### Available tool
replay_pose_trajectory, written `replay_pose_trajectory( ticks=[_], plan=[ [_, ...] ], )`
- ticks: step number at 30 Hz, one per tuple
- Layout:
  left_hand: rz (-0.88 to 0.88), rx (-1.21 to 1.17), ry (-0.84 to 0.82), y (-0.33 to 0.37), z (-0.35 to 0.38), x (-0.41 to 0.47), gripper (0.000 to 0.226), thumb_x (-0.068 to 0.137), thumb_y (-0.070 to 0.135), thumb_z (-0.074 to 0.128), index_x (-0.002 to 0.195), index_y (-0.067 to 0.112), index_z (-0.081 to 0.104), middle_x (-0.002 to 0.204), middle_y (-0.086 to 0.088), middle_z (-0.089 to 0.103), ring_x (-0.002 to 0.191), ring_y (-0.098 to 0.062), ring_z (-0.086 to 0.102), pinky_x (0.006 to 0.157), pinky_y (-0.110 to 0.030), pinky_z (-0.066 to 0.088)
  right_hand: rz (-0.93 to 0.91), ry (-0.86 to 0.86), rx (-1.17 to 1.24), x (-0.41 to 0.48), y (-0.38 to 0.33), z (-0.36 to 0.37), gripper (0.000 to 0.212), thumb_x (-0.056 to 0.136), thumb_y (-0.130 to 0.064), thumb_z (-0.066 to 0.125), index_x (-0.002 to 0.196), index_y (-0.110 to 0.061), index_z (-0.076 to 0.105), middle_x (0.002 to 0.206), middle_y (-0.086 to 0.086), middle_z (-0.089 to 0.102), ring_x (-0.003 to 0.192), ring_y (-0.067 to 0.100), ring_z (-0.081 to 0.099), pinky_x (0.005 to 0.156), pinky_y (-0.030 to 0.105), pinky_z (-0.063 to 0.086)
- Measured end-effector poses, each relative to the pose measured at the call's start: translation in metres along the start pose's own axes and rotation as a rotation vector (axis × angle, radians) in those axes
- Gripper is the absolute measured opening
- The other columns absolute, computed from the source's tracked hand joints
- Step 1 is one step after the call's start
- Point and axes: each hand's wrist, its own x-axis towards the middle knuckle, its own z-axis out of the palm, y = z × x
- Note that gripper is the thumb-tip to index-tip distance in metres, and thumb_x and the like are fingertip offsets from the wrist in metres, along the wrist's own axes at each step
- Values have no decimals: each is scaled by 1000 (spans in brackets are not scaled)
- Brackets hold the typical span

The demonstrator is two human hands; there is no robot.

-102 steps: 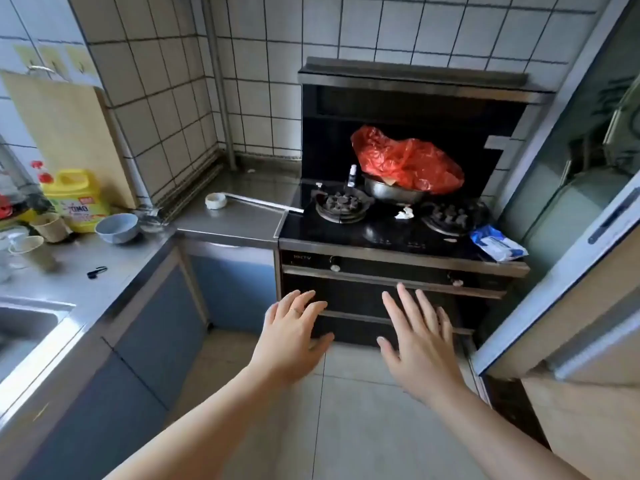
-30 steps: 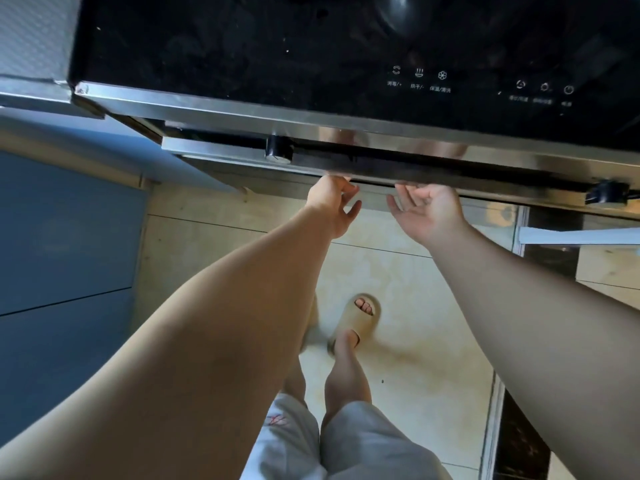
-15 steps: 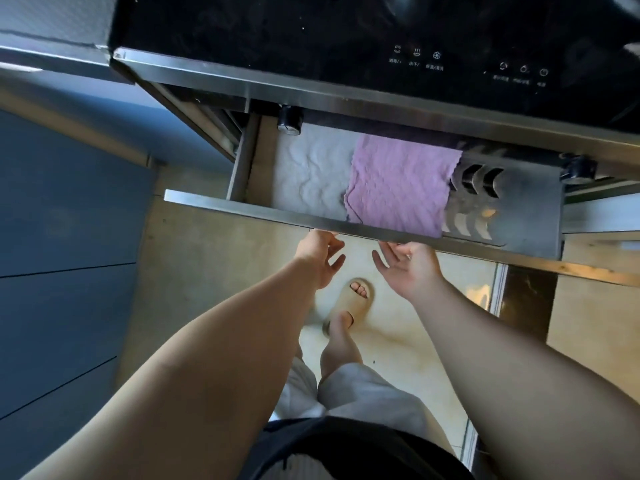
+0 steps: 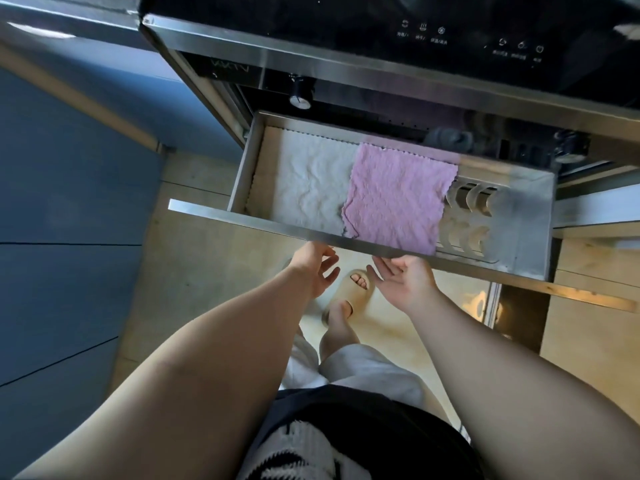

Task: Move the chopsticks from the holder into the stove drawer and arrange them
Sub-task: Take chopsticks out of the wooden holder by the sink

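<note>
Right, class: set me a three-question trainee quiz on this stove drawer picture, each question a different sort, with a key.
1. True or false: chopsticks lie in the drawer.
2. Which cloth lies further right? A) white cloth B) pink cloth
3. Fill in: the left hand and right hand are just below the drawer's front ____.

Key: 1 false; 2 B; 3 edge.

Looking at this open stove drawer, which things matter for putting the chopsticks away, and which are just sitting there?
Part of the job:
- stove drawer, pulled open
- left hand and right hand, both empty, under its front edge
- no chopsticks or holder in view

Just there:
- pink cloth and white cloth lining the drawer
- knob
- slipper
</note>
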Motion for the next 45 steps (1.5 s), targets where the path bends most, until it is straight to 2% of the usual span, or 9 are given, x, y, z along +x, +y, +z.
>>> replay_pose_trajectory(
  ticks=[6, 8, 11, 14, 17, 22, 29, 39, 45],
  plan=[
    [9, 253, 37, 7, 0, -25, 17, 93, 15, 47, 98, 12, 63, 104, 0, 63, 79, -17, 64, 64, -31, 49, 74, -19, -163, -16, -9, 0, 19, 93, -5, 32, 92, -2, 51, 108, 15, 57, 103, 32, 59, 88, 51, 45],
    [185, 596, 74, 9, -3, -37, 24, 95, 22, 49, 112, 13, 64, 107, -7, 65, 76, -21, 61, 71, -31, 48, 111, -50, -348, -31, -15, 6, 20, 95, -14, 37, 102, -3, 53, 111, 15, 57, 95, 33, 59, 95, 52, 45],
    [511, 960, 75, 13, -15, -56, 38, 97, 38, 47, 127, 19, 58, 124, -8, 64, 105, -27, 60, 89, -35, 50, 60, -117, -690, -59, -23, 23, 29, 96, -25, 41, 120, -12, 51, 119, 9, 59, 100, 29, 59, 100, 55, 43],
    [703, 1241, 194, 18, -34, -79, 47, 95, 55, 35, 132, 31, 52, 139, -1, 54, 127, -28, 45, 103, -43, 39, -177, -142, -1094, -91, -19, 45, 25, 95, -30, 47, 119, -23, 54, 128, 4, 60, 112, 25, 58, 95, 47, 45],
    [910, 1366, 334, 24, -55, -105, 59, 94, 63, 29, 145, 33, 38, 156, 3, 34, 143, -25, 24, 111, -47, 24, -632, -202, -1626, -111, -10, 59, 43, 94, -34, 49, 136, -25, 44, 143, 2, 49, 128, 23, 48, 104, 37, 39],
    [1099, 1391, 493, 35, -99, -156, 69, 90, 72, 16, 149, 37, 27, 162, 2, 17, 149, -26, 6, 119, -50, 9, -1082, -400, -2012, -148, 20, 77, 60, 95, -44, 43, 149, -29, 21, 155, 0, 30, 142, 21, 25, 112, 43, 26],
    [1194, 1301, 701, 41, -192, -213, 67, 93, 67, 17, 152, 36, 21, 163, 1, 15, 149, -26, 6, 117, -48, 5, -1577, -599, -2174, -201, 90, 121, 62, 94, -44, 39, 150, -29, 19, 160, -5, 17, 148, 20, 7, 117, 47, 14],
    [1033, 1127, 939, -16, -421, -257, 70, 91, 69, 8, 153, 37, 16, 164, 4, 8, 150, -23, -3, 118, -48, -2, -1888, -888, -2341, -265, 286, 180, 63, 92, -39, 49, 150, -24, 30, 158, -1, 26, 146, 26, 18, 115, 50, 15],
    [871, 963, 1106, -62, -553, -282, 69, 91, 69, 9, 153, 38, 13, 164, 4, 4, 149, -23, -8, 118, -50, -4, -1967, -1196, -2367, -295, 427, 200, 63, 89, -39, 51, 148, -23, 34, 155, 0, 32, 144, 27, 25, 113, 52, 22]
  ],
)
